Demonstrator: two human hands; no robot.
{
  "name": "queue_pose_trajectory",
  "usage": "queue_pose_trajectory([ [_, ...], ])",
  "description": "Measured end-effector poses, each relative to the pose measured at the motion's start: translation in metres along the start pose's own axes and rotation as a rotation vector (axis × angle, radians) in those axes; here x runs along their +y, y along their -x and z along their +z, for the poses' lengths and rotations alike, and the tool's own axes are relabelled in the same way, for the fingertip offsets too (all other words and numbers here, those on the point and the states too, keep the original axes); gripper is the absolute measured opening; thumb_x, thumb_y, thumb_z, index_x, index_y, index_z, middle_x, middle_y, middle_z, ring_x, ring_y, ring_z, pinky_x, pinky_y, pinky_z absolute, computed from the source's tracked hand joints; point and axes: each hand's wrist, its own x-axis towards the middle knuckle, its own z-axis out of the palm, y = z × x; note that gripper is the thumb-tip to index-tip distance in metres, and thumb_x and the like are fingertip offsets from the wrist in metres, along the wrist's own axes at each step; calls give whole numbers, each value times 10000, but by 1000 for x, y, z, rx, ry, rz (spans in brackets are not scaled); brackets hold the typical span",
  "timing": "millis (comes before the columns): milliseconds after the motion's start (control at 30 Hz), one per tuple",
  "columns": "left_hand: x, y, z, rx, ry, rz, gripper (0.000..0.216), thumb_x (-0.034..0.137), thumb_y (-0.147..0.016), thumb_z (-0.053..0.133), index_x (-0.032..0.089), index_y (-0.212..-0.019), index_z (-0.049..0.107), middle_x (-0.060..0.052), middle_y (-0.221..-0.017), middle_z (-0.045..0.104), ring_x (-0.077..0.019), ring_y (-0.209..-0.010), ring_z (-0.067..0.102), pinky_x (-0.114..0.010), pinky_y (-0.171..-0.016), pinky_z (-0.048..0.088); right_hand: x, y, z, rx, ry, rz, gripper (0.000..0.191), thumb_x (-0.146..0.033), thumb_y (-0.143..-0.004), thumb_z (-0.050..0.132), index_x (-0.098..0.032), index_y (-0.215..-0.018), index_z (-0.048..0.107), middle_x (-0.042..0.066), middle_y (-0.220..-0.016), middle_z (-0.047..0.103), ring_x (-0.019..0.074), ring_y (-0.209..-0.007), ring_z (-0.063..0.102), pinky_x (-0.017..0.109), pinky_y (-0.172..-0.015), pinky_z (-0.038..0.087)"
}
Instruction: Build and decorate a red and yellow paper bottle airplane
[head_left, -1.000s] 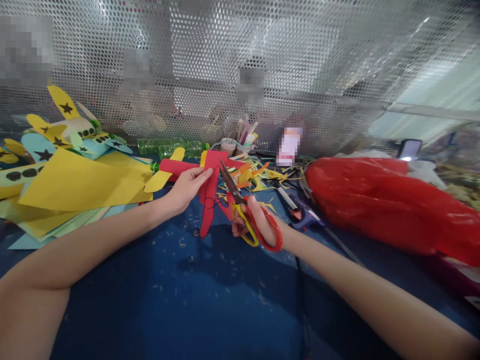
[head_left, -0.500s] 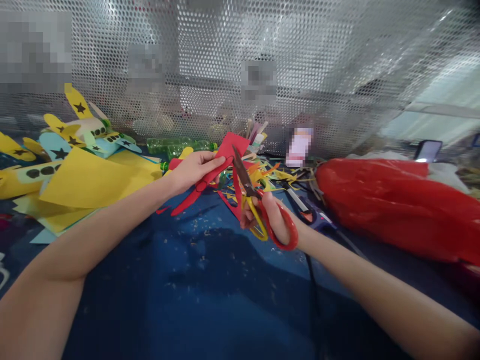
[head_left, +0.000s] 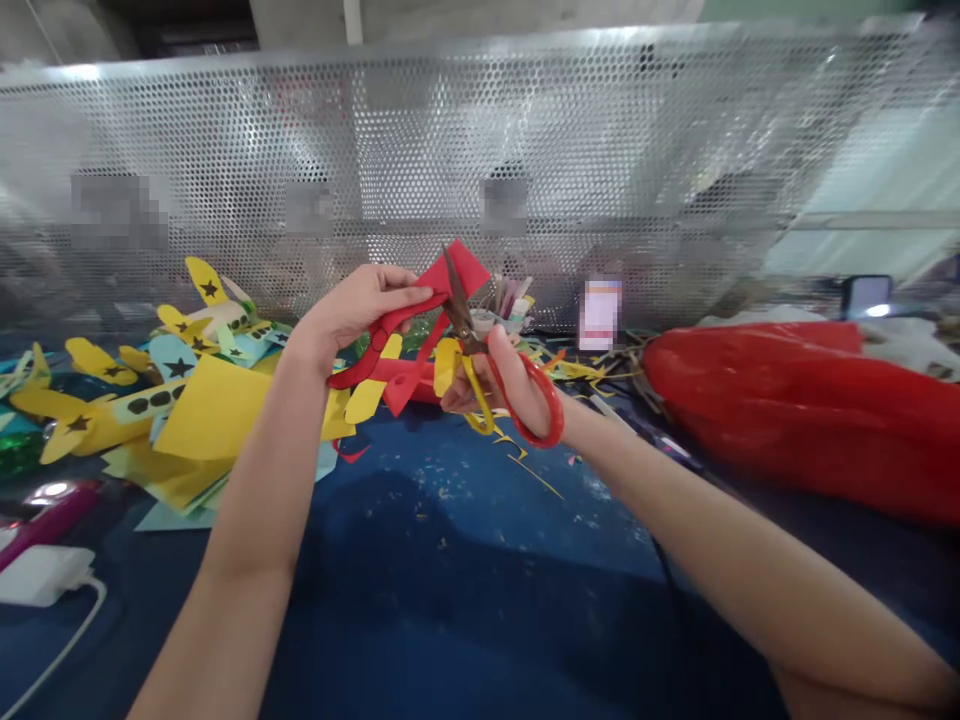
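Note:
My left hand [head_left: 367,305] pinches a piece of red paper [head_left: 466,268] between thumb and fingers, above the blue tabletop. Dark drawn lines show on the paper, and a cut strip of it hangs down. My right hand [head_left: 510,385] grips scissors [head_left: 459,310] with one red and one yellow handle loop. Their blades point up and away, spread apart around the red paper's edge. Just behind and below my hands lie a red rolled shape [head_left: 409,378] and yellow paper pieces [head_left: 365,398].
Model planes with black stars [head_left: 150,400] and yellow sheets [head_left: 214,410] lie at left. A white charger [head_left: 46,575] is near the left edge. A red plastic bag [head_left: 787,410] fills the right. A phone [head_left: 600,312] leans against the perforated metal screen [head_left: 420,130].
My view has tilted up, bringing the screen's top edge in. Both hands, the paper and the scissors sit slightly higher and further left, with the blades at a new spot on the paper.

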Motion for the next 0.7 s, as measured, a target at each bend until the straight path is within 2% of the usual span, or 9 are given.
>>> queue_pose_trajectory([
  [167,0,4,3,-68,105,-191,106,170,-687,792,162,-771,729,-48,-714,683,-206,-648,678,-280,-575,491,14,13,10,12,-83,-34,748,-913,-706,298,-207,-648,539,63,-683,664,198,-722,678,369,-795,565],
  [300,-1,2,0,15,43,-221,248,82,-600,818,167,-803,705,-7,-658,643,-202,-626,661,-253,-558,443,27,16,12,1,-116,-61,771,-924,-697,267,-200,-652,530,67,-685,665,190,-696,681,358,-792,566],
  [400,-8,0,5,-13,-170,-129,338,152,-556,860,187,-833,669,14,-664,629,-161,-604,596,-232,-556,375,37,16,10,7,-122,-64,768,-919,-708,261,-202,-651,530,62,-668,662,191,-686,684,348,-764,571],
  [433,-11,1,10,12,-231,-77,334,177,-554,861,193,-809,646,19,-679,627,-152,-618,577,-230,-570,366,41,17,8,13,-115,-55,765,-917,-711,264,-203,-653,531,61,-666,662,192,-688,684,344,-753,572],
  [467,-14,4,17,57,-283,-20,321,186,-557,859,194,-773,621,21,-695,622,-146,-644,565,-229,-593,366,45,19,7,18,-112,-37,762,-916,-713,266,-203,-651,529,62,-666,662,194,-688,685,340,-743,572],
  [533,-22,15,37,306,-341,115,293,207,-611,830,196,-678,545,39,-630,553,-120,-589,473,-233,-584,326,54,23,5,18,-124,16,758,-916,-715,267,-204,-633,513,67,-662,661,197,-677,683,336,-723,574],
  [567,-26,24,48,331,-365,166,258,233,-690,780,197,-656,526,38,-613,530,-116,-573,442,-240,-583,314,58,26,4,10,-133,44,757,-915,-717,267,-203,-624,507,69,-655,659,198,-666,681,333,-712,573],
  [633,-35,45,71,220,-377,178,284,313,-834,645,199,-614,507,27,-572,511,-120,-541,428,-255,-565,303,65,31,3,-5,-139,71,750,-904,-733,273,-201,-617,509,67,-629,646,194,-635,668,324,-686,568],
  [700,-44,66,90,61,-320,105,381,407,-911,522,204,-590,496,16,-537,494,-130,-521,436,-263,-533,304,69,34,4,-8,-124,55,739,-878,-764,273,-200,-627,533,63,-615,637,192,-623,654,314,-662,556],
])
